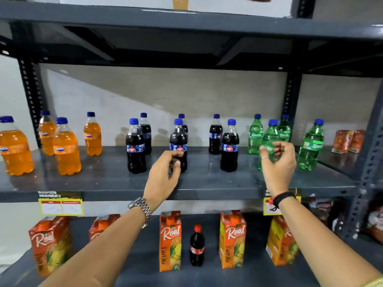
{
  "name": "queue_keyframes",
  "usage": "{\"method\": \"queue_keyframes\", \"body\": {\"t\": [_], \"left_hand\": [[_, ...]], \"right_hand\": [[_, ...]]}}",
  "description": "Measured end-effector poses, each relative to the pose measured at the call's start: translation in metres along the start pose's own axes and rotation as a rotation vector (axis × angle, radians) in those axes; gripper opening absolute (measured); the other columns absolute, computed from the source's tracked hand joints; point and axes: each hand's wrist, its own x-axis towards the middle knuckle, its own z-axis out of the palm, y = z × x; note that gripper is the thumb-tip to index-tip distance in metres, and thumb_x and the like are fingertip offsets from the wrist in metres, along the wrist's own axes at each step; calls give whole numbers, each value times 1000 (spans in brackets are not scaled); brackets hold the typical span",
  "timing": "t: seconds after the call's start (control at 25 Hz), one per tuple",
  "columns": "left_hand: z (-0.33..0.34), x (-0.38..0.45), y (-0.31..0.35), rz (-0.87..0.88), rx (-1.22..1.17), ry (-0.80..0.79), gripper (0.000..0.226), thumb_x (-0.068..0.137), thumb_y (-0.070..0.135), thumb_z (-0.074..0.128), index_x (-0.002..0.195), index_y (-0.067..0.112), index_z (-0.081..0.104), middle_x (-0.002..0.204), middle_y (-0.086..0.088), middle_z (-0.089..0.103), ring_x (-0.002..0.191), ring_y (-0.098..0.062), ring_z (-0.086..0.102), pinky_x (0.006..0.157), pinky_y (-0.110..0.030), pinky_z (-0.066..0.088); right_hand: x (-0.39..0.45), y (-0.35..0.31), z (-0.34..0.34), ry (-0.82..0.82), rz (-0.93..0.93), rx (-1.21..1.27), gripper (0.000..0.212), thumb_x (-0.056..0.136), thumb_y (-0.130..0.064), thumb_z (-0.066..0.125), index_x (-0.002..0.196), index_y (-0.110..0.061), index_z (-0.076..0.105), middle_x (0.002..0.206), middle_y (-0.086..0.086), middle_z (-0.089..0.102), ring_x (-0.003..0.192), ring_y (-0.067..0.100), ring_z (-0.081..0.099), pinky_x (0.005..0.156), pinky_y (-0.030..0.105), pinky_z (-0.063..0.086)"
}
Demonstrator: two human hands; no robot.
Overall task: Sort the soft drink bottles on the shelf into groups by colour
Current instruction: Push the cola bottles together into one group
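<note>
On the middle shelf several orange bottles stand at the left, several dark cola bottles in the centre and several green bottles at the right. My left hand hovers in front of a front cola bottle, fingers curled and apart, holding nothing. My right hand is raised in front of a front green bottle, fingers loosely spread, not gripping it.
Red juice cartons stand at the shelf's far right. The lower shelf holds pineapple juice cartons and a small red-capped cola bottle. Dark upright posts frame the shelf; another shelf board sits overhead.
</note>
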Motion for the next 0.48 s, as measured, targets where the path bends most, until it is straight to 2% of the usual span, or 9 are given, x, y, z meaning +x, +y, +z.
{"method": "queue_keyframes", "body": {"t": [0.12, 0.24, 0.32, 0.4, 0.48], "left_hand": [[54, 16, 27, -31, -56, -104, 29, 88, 17, 52, 117, 20, 52, 108, 6, 62, 91, -7, 60, 80, -30, 52], [109, 35, 45, -178, -123, -150, 53, 84, 26, 62, 131, 17, 40, 133, 0, 50, 118, -14, 51, 100, -36, 45], [134, 46, 51, -388, -177, -167, 91, 71, 37, 74, 141, 9, 24, 148, -7, 33, 135, -22, 34, 111, -36, 31], [147, 55, 52, -587, -253, -199, 119, 57, 46, 81, 145, 6, 11, 151, -9, 27, 137, -22, 30, 112, -37, 29], [149, 58, 44, -680, -335, -225, 112, 59, 35, 83, 144, 4, 16, 142, -8, 41, 124, -19, 45, 100, -30, 39]], "right_hand": [[26, 26, -19, -147, 30, -153, 53, 73, -27, 74, 114, -7, 47, 115, 12, 50, 105, 26, 50, 94, 41, 43], [46, 52, -28, -433, 139, -219, 77, 66, -35, 79, 127, -6, 41, 130, 13, 51, 120, 28, 49, 101, 37, 39], [56, 63, -29, -566, 174, -241, 79, 64, -36, 81, 125, -6, 42, 129, 12, 56, 119, 28, 52, 97, 32, 41], [66, 71, -31, -646, 209, -245, 77, 62, -35, 83, 122, -5, 44, 127, 13, 58, 117, 27, 55, 95, 32, 43], [72, 76, -30, -706, 257, -216, 79, 60, -34, 84, 123, -6, 44, 130, 12, 57, 119, 27, 53, 98, 34, 42]]}}
